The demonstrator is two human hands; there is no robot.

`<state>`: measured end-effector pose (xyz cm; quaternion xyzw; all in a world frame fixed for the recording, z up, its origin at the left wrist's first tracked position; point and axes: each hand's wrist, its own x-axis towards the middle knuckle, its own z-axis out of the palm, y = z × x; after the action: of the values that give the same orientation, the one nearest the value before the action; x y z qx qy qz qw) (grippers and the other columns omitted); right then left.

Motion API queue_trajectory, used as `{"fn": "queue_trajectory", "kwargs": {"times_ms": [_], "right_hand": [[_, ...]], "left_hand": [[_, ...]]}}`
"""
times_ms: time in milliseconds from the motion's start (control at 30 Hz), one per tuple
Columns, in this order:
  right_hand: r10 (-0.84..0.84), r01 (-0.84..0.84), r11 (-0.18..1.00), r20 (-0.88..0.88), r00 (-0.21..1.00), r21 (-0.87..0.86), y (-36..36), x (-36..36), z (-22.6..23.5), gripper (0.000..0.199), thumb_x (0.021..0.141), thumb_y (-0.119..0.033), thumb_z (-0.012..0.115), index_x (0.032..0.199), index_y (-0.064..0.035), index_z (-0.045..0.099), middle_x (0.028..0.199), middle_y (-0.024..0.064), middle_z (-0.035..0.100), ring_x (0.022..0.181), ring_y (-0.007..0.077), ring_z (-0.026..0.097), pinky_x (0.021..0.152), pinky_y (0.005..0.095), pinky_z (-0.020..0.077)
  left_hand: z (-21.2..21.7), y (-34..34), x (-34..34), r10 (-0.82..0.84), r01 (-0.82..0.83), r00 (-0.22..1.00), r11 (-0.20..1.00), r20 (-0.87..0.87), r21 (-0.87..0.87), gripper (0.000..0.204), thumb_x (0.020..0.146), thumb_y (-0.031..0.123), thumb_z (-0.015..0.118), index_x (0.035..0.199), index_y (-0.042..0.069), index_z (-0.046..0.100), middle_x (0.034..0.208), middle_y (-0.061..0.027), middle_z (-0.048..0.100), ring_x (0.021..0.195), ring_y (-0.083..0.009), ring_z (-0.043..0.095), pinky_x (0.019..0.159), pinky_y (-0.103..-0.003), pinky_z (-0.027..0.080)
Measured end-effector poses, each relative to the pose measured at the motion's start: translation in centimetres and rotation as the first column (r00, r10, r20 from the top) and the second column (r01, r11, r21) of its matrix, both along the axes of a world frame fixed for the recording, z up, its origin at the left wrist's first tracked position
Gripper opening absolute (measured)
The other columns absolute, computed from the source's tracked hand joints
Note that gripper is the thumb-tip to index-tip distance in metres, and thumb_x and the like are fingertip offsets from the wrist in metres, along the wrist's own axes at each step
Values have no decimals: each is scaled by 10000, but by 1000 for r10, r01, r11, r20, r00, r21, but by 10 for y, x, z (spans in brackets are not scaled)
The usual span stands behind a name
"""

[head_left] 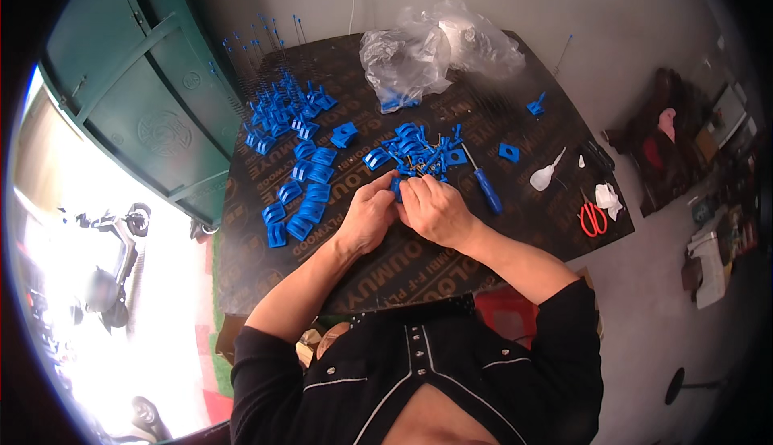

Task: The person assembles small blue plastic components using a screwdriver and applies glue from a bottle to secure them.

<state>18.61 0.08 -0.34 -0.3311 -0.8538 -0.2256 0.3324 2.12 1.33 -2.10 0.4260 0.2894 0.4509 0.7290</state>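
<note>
Both hands meet over the near middle of the dark printed plywood table (370, 272). My left hand (370, 213) is closed on a small blue plastic part (396, 188), seen only in part between the fingers. From the other side my right hand (435, 209) closes on the same part, its fingertips curled and mostly hiding it. Just beyond the fingers lies a pile of small blue pieces (431, 153) mixed with metal screws. Curved blue plastic parts (320, 173) lie in rows left of my left hand. A blue-handled screwdriver (488, 190) rests right of my right hand.
Upright thin rods with blue tips (299, 30) stand behind a blue heap (282, 107) at the far left. Clear plastic bags (411, 54) lie at the back. On the right are a white squeeze bottle (547, 173), red-handled scissors (593, 218) and crumpled white tissue (609, 201).
</note>
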Motion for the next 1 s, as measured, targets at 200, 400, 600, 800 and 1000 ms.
{"fn": "queue_trajectory", "kwargs": {"times_ms": [200,400,600,800,1000], "right_hand": [[-32,32,998,2,999,46,2,-1,-3,206,739,-124,656,867,16,576,746,79,532,661,200,546,518,289,462],[-83,81,996,43,996,35,0,-1,-5,152,733,-120,645,794,-13,557,727,70,515,654,195,542,511,284,459],[41,-34,998,-133,990,56,4,-1,0,169,736,-96,650,670,-53,500,654,72,493,617,207,550,499,304,474],[69,-100,991,-297,952,-90,11,6,2,146,786,-78,620,697,-39,512,668,98,538,620,261,585,534,354,493],[44,-149,959,-396,917,-240,11,11,7,157,833,-67,589,704,-18,513,677,119,554,633,293,594,554,390,491]], "left_hand": [[-1,1,1,-14,14,1000,1000,-15,-3,448,919,15,355,1354,-88,379,1200,-160,555,1108,-222,559,972,-349,443],[0,-1,4,-37,38,997,999,74,-7,407,918,10,362,1309,-80,428,1207,-160,551,1126,-224,549,1003,-362,420],[3,-2,3,-83,79,986,996,145,32,404,917,7,367,1306,-77,436,1216,-157,547,1148,-233,540,1012,-388,419],[7,-1,2,-116,116,986,993,124,6,439,898,19,365,1325,-67,420,1063,-107,576,896,-176,588,768,-333,486],[13,0,0,-217,215,970,976,107,28,431,885,45,370,1291,-75,454,1013,-106,584,835,-166,566,725,-302,462]]}}
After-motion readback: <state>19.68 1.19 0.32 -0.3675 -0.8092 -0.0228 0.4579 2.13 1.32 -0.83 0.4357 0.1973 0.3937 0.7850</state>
